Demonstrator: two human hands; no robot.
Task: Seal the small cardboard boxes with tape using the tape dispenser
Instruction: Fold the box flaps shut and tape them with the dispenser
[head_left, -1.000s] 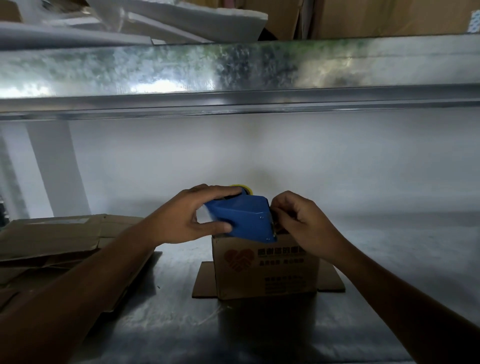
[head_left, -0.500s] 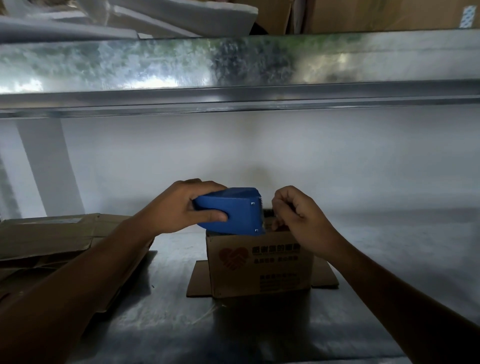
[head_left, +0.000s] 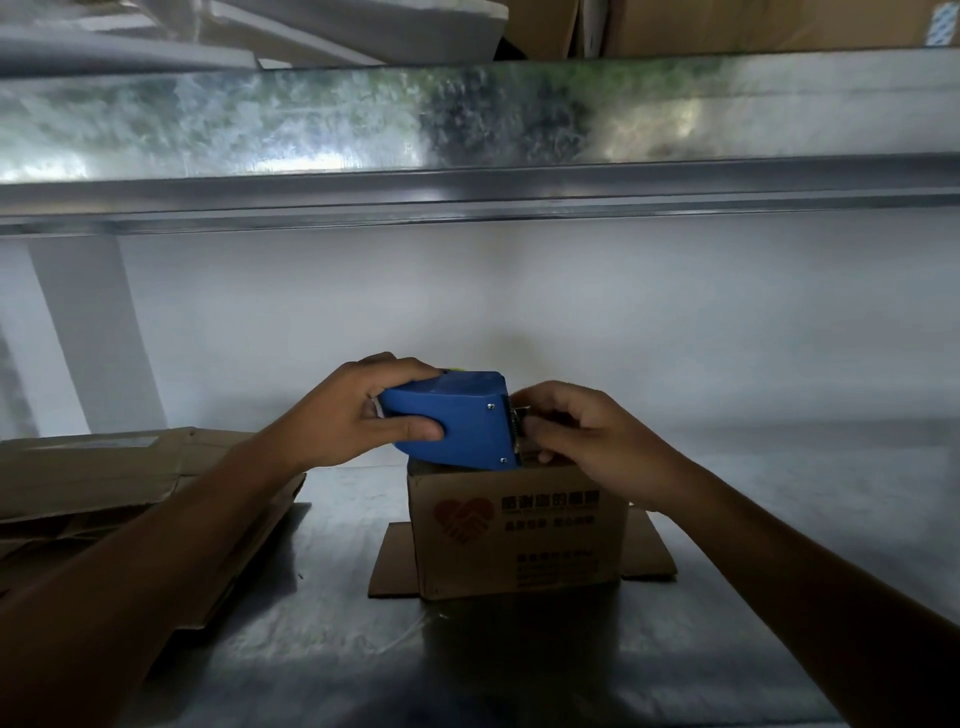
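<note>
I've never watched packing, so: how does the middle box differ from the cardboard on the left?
The box stands folded up; the cardboard lies flat. The box shows a red heart logo and print; the cardboard looks plain. The dispenser is held over the box, not the cardboard. Both are brown, on the metal shelf.

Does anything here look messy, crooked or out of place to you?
The small box stands with flaps splayed flat on the shelf at its base, on both sides, not folded in. Left of it, flattened cardboard lies creased and bent. Nothing looks spilled.
</note>
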